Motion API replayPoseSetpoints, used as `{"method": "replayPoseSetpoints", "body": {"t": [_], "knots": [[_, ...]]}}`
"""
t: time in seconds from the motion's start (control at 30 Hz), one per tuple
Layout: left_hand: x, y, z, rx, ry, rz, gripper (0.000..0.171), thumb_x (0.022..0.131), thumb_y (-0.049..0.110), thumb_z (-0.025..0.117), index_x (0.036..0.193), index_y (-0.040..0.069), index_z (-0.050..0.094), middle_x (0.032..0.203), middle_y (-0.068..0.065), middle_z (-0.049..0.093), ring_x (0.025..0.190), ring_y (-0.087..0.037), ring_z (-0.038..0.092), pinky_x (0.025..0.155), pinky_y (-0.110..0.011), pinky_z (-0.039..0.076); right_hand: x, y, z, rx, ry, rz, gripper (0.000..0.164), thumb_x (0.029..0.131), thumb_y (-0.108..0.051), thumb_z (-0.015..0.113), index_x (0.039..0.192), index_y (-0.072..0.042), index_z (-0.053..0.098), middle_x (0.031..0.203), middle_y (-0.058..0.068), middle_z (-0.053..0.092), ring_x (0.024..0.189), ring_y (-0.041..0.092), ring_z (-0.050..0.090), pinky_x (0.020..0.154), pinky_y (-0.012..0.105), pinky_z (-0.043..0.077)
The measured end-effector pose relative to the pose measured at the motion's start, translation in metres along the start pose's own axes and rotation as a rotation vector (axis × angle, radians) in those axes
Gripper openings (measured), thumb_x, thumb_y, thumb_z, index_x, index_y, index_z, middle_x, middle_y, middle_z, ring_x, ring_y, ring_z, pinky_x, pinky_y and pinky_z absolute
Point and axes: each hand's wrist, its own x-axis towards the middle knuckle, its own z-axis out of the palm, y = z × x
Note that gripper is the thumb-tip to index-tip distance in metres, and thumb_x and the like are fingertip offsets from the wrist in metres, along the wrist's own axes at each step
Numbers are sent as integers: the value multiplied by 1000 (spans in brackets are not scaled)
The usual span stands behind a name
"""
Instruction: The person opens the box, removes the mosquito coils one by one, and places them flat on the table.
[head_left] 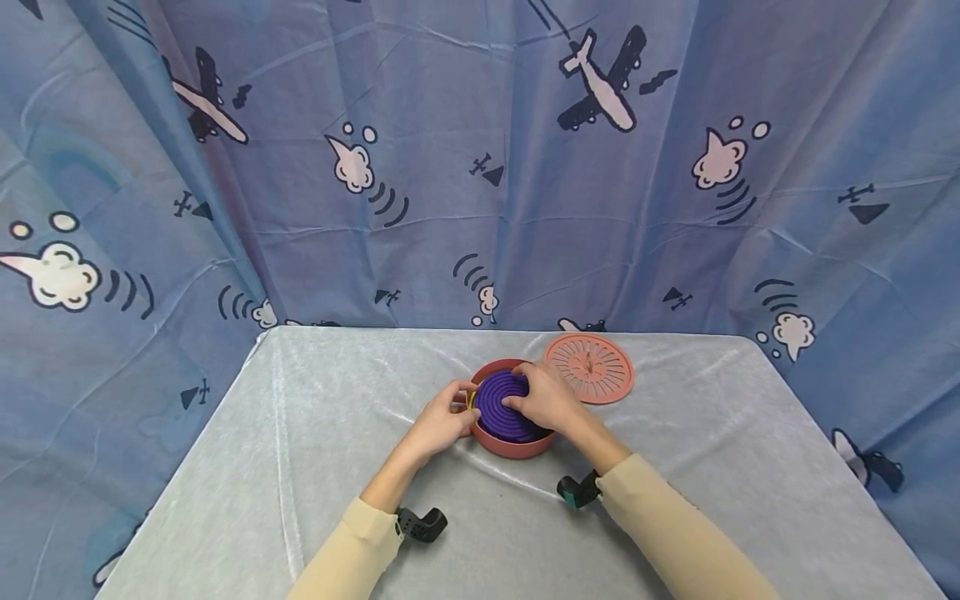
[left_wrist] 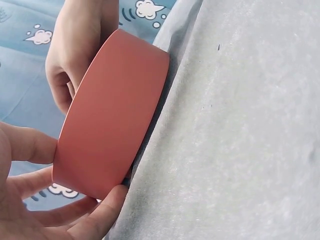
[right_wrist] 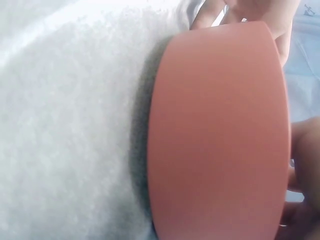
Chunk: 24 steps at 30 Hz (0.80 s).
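A round terracotta-coloured holder [head_left: 513, 451] sits on the table with a purple mosquito coil [head_left: 502, 414] inside its rim. My left hand [head_left: 441, 423] grips the holder's left side, thumb at the near end and fingers along the wall; the left wrist view shows these fingers [left_wrist: 102, 212] reaching low on the wall. With thumb and fingers, my right hand [head_left: 551, 404] pinches the coil at its upper right. A thin yellow edge [head_left: 472, 401] shows between coil and rim at the left; what it belongs to is unclear. In the right wrist view the holder's wall [right_wrist: 220, 135] hides most of the right fingers.
A matching slotted lid [head_left: 588, 368] with a small central knob lies flat behind the holder to the right. Pale cloth [head_left: 360, 467] covers the table. Behind it hangs a blue curtain [head_left: 450, 167] printed with planes and clouds.
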Motion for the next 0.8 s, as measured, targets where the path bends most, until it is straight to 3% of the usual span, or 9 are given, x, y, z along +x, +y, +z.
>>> {"method": "replayPoseSetpoints", "body": {"t": [0.33, 0.8], "knots": [[0, 0, 0, -9, -11, -15, 40, 97, 13, 64, 136, 9, 56, 131, -21, 54, 117, -34, 59, 82, -38, 60, -1, 0, 5, 52, 35, 49, 52, 87, -31, 83, 130, -8, 66, 131, 20, 58, 123, 37, 50, 102, 56, 46], [0, 1, 1, -25, -5, -11, 40, 96, 10, 63, 135, 7, 56, 127, -21, 55, 114, -33, 61, 81, -39, 61, -3, 12, -2, 201, 94, -47, 42, 84, -21, 85, 119, -7, 68, 118, 15, 58, 112, 33, 58, 99, 52, 49]]}}
